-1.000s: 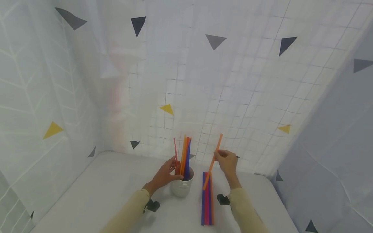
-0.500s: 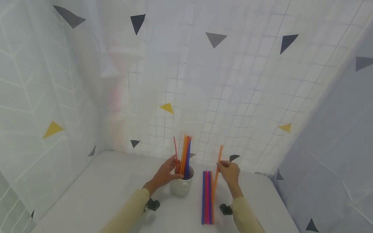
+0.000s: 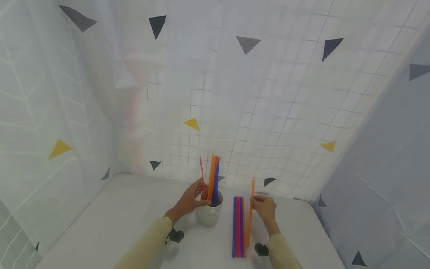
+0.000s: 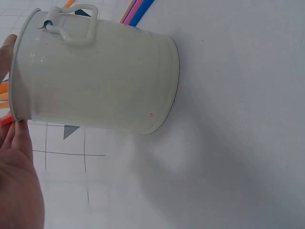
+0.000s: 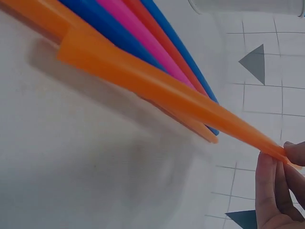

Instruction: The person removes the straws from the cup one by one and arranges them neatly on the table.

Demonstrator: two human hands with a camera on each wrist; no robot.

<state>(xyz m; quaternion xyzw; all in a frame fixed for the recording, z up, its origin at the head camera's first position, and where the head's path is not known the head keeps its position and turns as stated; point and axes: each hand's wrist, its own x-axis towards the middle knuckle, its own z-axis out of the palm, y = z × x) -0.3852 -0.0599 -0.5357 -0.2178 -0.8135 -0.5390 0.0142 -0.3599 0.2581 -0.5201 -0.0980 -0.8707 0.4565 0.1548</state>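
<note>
Left hand [image 3: 193, 200] grips the mug [image 3: 208, 218]; right hand [image 3: 264, 207] pinches an orange straw [image 3: 250, 226] up high, whose loose end, perhaps grazing the worktop [image 3: 141, 201], could swing and scatter the row of straws [image 3: 237, 228] between them.

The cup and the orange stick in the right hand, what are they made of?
The cup looks like painted or enamelled metal, softly shiny: thin rim, rod-like handle. The orange stick is probably plastic: smooth, slightly glossy, evenly coloured.
</note>
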